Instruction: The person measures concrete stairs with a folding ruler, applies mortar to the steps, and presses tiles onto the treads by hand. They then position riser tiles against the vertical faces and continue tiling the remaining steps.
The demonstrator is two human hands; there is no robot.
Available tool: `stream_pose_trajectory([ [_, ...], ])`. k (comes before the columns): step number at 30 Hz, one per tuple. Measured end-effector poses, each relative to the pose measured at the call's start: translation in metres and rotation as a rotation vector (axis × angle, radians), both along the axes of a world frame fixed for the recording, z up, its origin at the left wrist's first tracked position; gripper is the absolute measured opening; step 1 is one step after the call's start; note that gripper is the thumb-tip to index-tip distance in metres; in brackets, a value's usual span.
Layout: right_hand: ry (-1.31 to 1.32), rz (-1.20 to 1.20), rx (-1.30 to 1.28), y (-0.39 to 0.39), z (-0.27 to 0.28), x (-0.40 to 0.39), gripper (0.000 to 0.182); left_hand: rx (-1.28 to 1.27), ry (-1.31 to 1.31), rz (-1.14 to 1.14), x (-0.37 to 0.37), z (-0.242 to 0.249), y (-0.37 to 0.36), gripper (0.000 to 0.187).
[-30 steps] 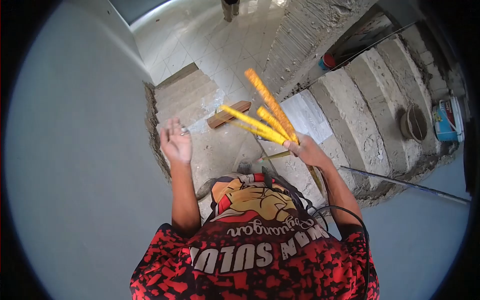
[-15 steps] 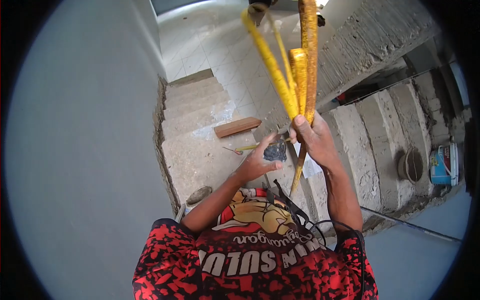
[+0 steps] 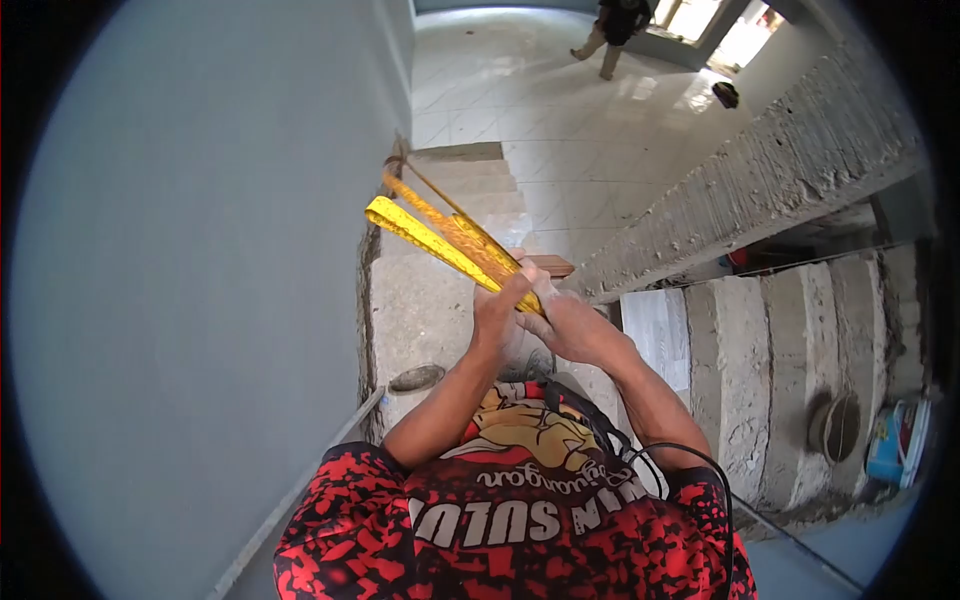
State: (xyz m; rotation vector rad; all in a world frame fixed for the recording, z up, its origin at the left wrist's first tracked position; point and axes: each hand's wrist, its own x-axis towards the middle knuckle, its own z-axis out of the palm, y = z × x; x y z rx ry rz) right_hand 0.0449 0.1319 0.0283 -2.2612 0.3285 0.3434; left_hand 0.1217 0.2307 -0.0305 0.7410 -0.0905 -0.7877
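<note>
Both hands meet in front of my chest around a folded yellow strap (image 3: 425, 238), worn brown in places. My left hand (image 3: 500, 318) is closed on its lower part, thumb laid along it. From the other side my right hand (image 3: 568, 325) wraps round the same end, touching the left. The strap's loops fan out up and to the left, over the concrete steps. A reddish-brown wood piece (image 3: 552, 265) lies just beyond the hands, partly hidden by them.
Rough concrete steps (image 3: 470, 178) descend ahead beside a grey wall (image 3: 220, 250). Another flight (image 3: 745, 370) on the right holds a round bucket (image 3: 834, 425) and a blue-white pail (image 3: 897, 445). A person (image 3: 618, 25) stands on the tiled floor (image 3: 560, 90). A long pole (image 3: 300, 490) leans lower left.
The strap has swung from upright to pointing up and left. My left hand, open and apart before, has closed on it beside my right. The view has shifted, showing more floor and the person.
</note>
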Motion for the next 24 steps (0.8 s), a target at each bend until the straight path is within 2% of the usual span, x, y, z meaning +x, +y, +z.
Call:
stream_pose_trajectory([
  [2, -0.052, -0.010, 0.053, -0.003, -0.002, 0.000, 0.038, 0.006, 0.139, 0.127, -0.003, 0.001, -0.002, 0.042],
  [4, -0.317, -0.046, 0.123, -0.005, -0.013, -0.008, 0.043, 0.007, 0.158, 0.170, -0.006, -0.001, -0.006, 0.038],
  [5, -0.317, -0.030, 0.133, -0.008, -0.019, -0.012, 0.043, -0.002, 0.181, 0.197, -0.007, -0.001, -0.009, 0.035],
  [7, -0.454, 0.038, 0.097, -0.013, -0.029, -0.023, 0.052, 0.022, 0.130, 0.223, -0.015, 0.000, -0.013, 0.032],
  [10, -0.562, 0.030, 0.103, -0.017, -0.034, -0.040, 0.055, 0.059, 0.038, 0.249, -0.027, 0.004, -0.017, 0.031],
  [11, -0.553, 0.031, 0.123, -0.025, -0.034, -0.044, 0.055, 0.071, 0.000, 0.249, -0.033, 0.004, -0.020, 0.033],
  [13, -0.234, 0.045, 0.381, -0.043, -0.020, -0.048, 0.051, 0.165, -0.049, 0.197, -0.038, 0.002, -0.019, 0.034],
  [14, -0.171, 0.007, 0.605, -0.051, -0.046, -0.052, 0.046, 0.234, -0.109, 0.137, -0.038, 0.001, -0.019, 0.036],
  [15, -0.165, 0.002, 0.615, -0.056, -0.043, -0.054, 0.046, 0.244, -0.103, 0.134, -0.039, 0.000, -0.020, 0.036],
  [17, -0.273, 0.124, 0.384, -0.060, -0.031, -0.059, 0.047, 0.195, -0.082, 0.079, -0.045, -0.002, -0.020, 0.039],
  [18, -0.262, 0.130, 0.398, -0.059, -0.039, -0.063, 0.047, 0.175, -0.055, 0.098, -0.048, -0.004, -0.022, 0.036],
  [20, -0.566, 0.207, 0.097, -0.053, -0.057, -0.069, 0.046, 0.166, -0.054, 0.123, -0.052, -0.007, -0.022, 0.034],
  [24, -0.539, 0.271, 0.210, -0.049, -0.053, -0.072, 0.053, 0.128, -0.131, 0.158, -0.055, -0.007, -0.006, 0.031],
])
